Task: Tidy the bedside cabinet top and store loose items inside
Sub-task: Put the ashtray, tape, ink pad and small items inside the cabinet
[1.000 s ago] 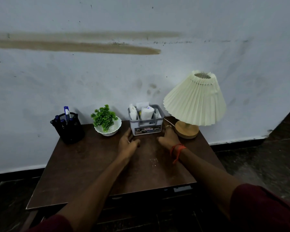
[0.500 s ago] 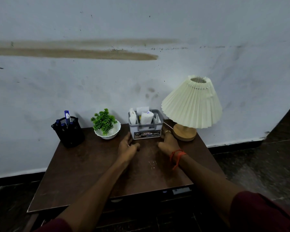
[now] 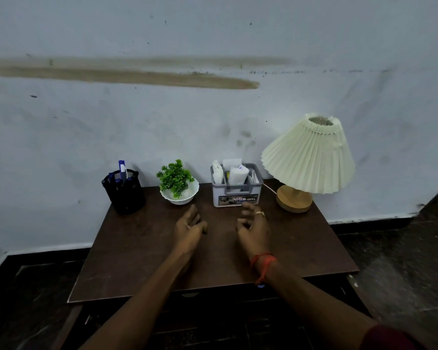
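The grey caddy (image 3: 235, 190) stands at the back of the cabinet top (image 3: 137, 248), long side running nine to three. It lies about twelve o'clock from the right hand (image 3: 253, 229), the nearer, and about two o'clock from the left hand (image 3: 189, 227). Both are loose-fingered and empty.

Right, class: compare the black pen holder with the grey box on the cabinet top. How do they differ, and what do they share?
The pen holder is black, round and mesh; the grey box is rectangular, solid-walled and labelled. The pen holder holds blue pens; the grey box holds white packets. The pen holder stands leftmost; the grey box stands beside the lamp. Both stand upright, open-topped, along the wall.
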Available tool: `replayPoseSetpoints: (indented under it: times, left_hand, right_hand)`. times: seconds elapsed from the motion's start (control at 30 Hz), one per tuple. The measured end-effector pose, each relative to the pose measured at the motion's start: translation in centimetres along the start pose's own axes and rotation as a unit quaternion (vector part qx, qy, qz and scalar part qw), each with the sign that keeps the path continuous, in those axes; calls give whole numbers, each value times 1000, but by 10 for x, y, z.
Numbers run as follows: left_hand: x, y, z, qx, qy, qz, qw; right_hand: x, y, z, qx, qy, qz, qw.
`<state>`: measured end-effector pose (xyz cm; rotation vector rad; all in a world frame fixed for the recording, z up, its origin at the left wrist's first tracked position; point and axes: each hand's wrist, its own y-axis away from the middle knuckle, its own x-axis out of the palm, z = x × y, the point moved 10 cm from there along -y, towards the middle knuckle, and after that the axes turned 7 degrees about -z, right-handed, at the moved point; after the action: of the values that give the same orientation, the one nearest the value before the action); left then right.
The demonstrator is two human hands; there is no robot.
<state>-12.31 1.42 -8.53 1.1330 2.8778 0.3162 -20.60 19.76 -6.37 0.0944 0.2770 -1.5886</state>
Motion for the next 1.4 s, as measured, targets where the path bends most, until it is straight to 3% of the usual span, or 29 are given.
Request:
replayPoseSetpoints:
  times: [0.1,0.27,0.53,0.77,1.0,1.4]
  left_hand:
    - [-29,-5,0,0,11,-20,1000]
    - [-71,-23,-7,2,12,-54,998]
    - [-75,-56,-29,16,-8,-28,999]
    - [-59,-57,-40,43,32,2,999]
    - [-57,-47,-37,17,73,2,997]
    - [-54,-37,-37,18,65,-11,998]
  right_hand:
    - [25,12,8,-21,-18,30,999]
    - [78,17,11,32,-53,130,990]
    - [136,7,19,79,-10,240,968]
    - [153,6,27,64,-27,266,962]
    - [156,15,27,83,-54,280,955]
    - [152,20,26,103,-46,252,961]
